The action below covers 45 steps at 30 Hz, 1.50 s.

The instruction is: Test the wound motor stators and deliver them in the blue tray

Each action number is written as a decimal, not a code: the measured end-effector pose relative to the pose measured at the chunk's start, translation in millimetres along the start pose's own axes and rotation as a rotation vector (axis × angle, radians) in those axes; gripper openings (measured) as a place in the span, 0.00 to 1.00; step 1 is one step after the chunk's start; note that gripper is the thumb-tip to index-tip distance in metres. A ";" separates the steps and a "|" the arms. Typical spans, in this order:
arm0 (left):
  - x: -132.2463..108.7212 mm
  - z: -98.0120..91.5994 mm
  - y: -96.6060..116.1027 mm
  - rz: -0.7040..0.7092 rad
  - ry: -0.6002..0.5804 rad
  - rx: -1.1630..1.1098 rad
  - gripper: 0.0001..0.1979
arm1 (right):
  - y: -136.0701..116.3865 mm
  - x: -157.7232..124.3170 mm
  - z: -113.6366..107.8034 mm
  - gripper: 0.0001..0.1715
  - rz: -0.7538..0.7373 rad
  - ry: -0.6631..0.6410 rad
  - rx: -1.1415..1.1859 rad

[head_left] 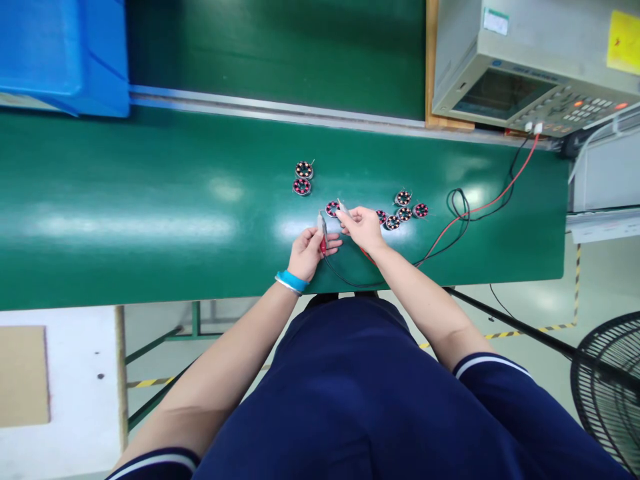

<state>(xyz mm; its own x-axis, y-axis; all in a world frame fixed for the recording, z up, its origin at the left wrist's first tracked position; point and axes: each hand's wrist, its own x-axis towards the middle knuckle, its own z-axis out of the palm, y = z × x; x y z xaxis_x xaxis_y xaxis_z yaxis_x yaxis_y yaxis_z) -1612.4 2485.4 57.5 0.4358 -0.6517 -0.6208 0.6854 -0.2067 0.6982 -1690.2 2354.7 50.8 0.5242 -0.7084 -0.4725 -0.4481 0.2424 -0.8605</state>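
My left hand [304,255], with a blue band at its wrist, pinches an alligator clip [322,230] that has a red part and a black wire; its other fingers are spread. Between thumb and fingers of my right hand [365,228] is a second alligator clip [342,206], its tip pointing up and left. A small round wound coil [332,209] with reddish windings lies on the green table [125,200], just beside the right clip's tip. Whether either clip touches the coil's leads, I cannot tell. A red lead [434,243] runs past my right hand.
Two coils [303,178] lie farther back on the left; several more coils [403,214] sit right of my right hand. A bench meter [520,87] with plugged-in leads stands at the back right. A blue bin [103,60] is at back left, a black fan [607,373] at lower right.
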 end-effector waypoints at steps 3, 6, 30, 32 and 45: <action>-0.9 1.2 1.6 -0.003 0.004 0.006 0.19 | -2.3 -0.6 -0.7 0.24 0.000 0.000 -0.001; -0.5 1.5 1.7 -0.004 0.002 0.009 0.19 | -4.7 -1.4 -0.3 0.24 0.001 0.000 -0.006; 3.3 -6.1 -8.6 0.001 -0.018 0.005 0.24 | -15.3 -10.7 -14.7 0.20 -0.057 0.074 -0.727; 3.8 -6.0 -8.6 0.005 -0.009 0.035 0.24 | -9.2 -16.9 -19.6 0.19 -0.049 0.111 -0.634; 20.9 36.0 -22.8 0.085 0.034 0.181 0.18 | 26.8 -86.6 -45.6 0.21 -0.087 0.186 0.098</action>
<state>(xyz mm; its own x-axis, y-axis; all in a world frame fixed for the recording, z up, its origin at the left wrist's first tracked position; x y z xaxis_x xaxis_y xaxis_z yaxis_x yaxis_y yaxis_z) -1639.9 2450.2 41.5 0.5087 -0.6483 -0.5665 0.5305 -0.2823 0.7993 -1780.7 2392.3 77.3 0.4110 -0.8372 -0.3607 -0.3302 0.2320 -0.9149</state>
